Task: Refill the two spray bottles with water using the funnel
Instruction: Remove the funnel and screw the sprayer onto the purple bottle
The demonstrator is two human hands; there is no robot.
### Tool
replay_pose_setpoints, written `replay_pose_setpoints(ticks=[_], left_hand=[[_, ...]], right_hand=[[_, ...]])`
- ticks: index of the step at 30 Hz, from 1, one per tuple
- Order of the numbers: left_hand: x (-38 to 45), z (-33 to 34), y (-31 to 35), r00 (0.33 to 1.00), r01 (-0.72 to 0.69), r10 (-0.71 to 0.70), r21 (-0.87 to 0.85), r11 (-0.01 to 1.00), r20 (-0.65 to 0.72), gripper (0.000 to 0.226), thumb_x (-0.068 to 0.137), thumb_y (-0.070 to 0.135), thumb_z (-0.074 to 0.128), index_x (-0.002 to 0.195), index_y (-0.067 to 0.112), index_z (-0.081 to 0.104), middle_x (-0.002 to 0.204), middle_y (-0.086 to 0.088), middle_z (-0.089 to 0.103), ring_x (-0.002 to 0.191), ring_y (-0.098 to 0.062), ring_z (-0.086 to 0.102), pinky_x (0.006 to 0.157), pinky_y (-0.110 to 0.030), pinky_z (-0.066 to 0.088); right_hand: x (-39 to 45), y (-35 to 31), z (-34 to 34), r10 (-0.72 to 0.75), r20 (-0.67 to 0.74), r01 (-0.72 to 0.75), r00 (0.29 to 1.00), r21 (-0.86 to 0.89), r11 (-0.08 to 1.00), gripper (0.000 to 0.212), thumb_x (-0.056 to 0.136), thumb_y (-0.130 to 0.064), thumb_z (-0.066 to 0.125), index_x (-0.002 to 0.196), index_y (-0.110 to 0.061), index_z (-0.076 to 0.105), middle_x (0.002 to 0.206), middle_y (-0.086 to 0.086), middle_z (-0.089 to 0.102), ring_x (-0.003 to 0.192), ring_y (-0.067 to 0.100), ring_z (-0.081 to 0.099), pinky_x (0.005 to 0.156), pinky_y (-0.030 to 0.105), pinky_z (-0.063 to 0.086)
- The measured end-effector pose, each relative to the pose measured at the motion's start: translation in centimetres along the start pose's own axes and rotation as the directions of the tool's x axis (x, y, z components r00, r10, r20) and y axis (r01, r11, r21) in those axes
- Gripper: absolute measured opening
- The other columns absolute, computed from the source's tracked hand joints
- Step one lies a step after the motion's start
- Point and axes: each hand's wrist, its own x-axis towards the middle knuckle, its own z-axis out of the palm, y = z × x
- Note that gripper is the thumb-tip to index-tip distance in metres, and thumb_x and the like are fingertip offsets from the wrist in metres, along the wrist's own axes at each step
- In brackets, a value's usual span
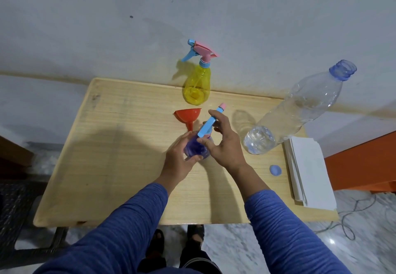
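Note:
A blue spray bottle stands on the wooden table near its middle. My left hand grips its body from the left. My right hand curls round its blue and pink trigger head from the right. An orange funnel lies on the table just behind the blue bottle. A yellow spray bottle with its trigger head on stands at the table's back edge. A large clear water bottle, uncapped, stands to the right with a little water in its bottom.
The water bottle's blue cap lies on the table near the right edge. A stack of white paper rests on the right edge. A wall rises right behind the table. A cable lies on the floor at the right.

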Motion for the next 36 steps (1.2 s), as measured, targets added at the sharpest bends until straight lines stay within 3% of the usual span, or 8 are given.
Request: replay_pose_setpoints(ticks=[4,9,12,16,22,27,31,36], left_hand=[[0.0,0.1,-0.2,1.000,-0.001,0.001,-0.001,1.000,-0.009,0.074,0.071,0.012,0.079,0.135,0.025,0.044,0.128,0.013,0.052,0.116,-0.002,0.051,0.098,-0.027,0.047],[0.0,0.1,-0.3,1.000,-0.013,0.013,0.008,1.000,-0.014,0.071,0.071,0.011,0.078,0.132,0.025,0.046,0.129,0.014,0.051,0.116,-0.001,0.051,0.098,-0.028,0.047],[0.0,0.0,0.0,1.000,-0.009,0.008,-0.022,1.000,-0.014,0.075,0.071,0.011,0.078,0.131,0.039,0.041,0.129,0.019,0.050,0.117,0.003,0.049,0.096,-0.022,0.046],[0.0,0.1,-0.2,1.000,0.002,-0.003,-0.031,1.000,-0.008,0.071,0.072,0.014,0.079,0.134,0.025,0.046,0.130,0.010,0.055,0.117,-0.002,0.052,0.094,-0.017,0.045],[0.1,0.2,-0.5,1.000,-0.020,0.020,-0.017,1.000,-0.011,0.063,0.071,0.014,0.080,0.127,0.019,0.051,0.129,0.007,0.056,0.118,-0.007,0.053,0.096,-0.030,0.049],[0.1,0.3,-0.6,1.000,0.002,-0.003,-0.038,0.999,-0.011,0.072,0.071,0.013,0.080,0.133,0.023,0.047,0.130,0.008,0.055,0.118,-0.006,0.052,0.097,-0.028,0.048],[0.1,0.3,-0.5,1.000,-0.005,0.005,-0.039,0.999,-0.006,0.069,0.071,0.012,0.080,0.131,0.022,0.048,0.129,0.008,0.056,0.117,-0.006,0.053,0.097,-0.030,0.049],[0.1,0.2,-0.5,1.000,0.021,-0.021,-0.052,0.998,-0.003,0.070,0.072,0.013,0.079,0.132,0.028,0.046,0.132,0.011,0.053,0.121,-0.006,0.051,0.097,-0.032,0.049]], right_hand=[[-0.2,0.3,0.0,0.002,0.002,-0.002,1.000,0.002,1.000,0.060,0.082,-0.003,0.063,0.129,-0.031,0.041,0.111,-0.032,0.049,0.101,0.000,0.059,0.094,0.017,0.046],[0.4,0.0,0.8,0.026,-0.072,-0.025,0.997,0.015,1.000,0.058,0.072,-0.007,0.076,0.123,-0.017,0.051,0.113,-0.010,0.055,0.094,-0.003,0.052,0.087,0.008,0.041],[0.3,0.0,0.6,0.010,-0.019,-0.009,1.000,0.012,1.000,0.066,0.072,-0.014,0.078,0.129,-0.026,0.047,0.120,-0.008,0.055,0.103,0.006,0.055,0.089,0.013,0.044],[-0.5,-0.1,0.9,0.002,-0.056,-0.002,0.998,-0.009,1.000,0.060,0.079,-0.007,0.063,0.130,-0.030,0.041,0.121,-0.011,0.054,0.104,-0.002,0.054,0.088,0.012,0.043],[0.0,-0.2,1.3,0.016,-0.091,-0.024,0.996,-0.085,0.996,0.063,0.072,-0.019,0.078,0.128,-0.020,0.048,0.110,0.000,0.053,0.099,0.017,0.053,0.086,0.026,0.046],[-0.5,-0.6,1.0,0.033,-0.086,-0.032,0.996,0.016,0.999,0.056,0.078,-0.008,0.063,0.127,-0.030,0.046,0.119,-0.019,0.054,0.103,0.005,0.056,0.090,0.015,0.044],[0.2,-1.0,1.7,0.079,-0.165,-0.080,0.983,0.003,0.997,0.053,0.071,-0.006,0.071,0.120,-0.016,0.053,0.107,-0.007,0.053,0.092,0.013,0.053,0.083,0.026,0.046],[-0.5,-0.8,1.3,0.066,-0.062,-0.063,0.996,0.042,0.997,0.065,0.081,-0.011,0.068,0.129,-0.041,0.038,0.116,-0.032,0.047,0.103,0.008,0.057,0.088,0.014,0.044]])
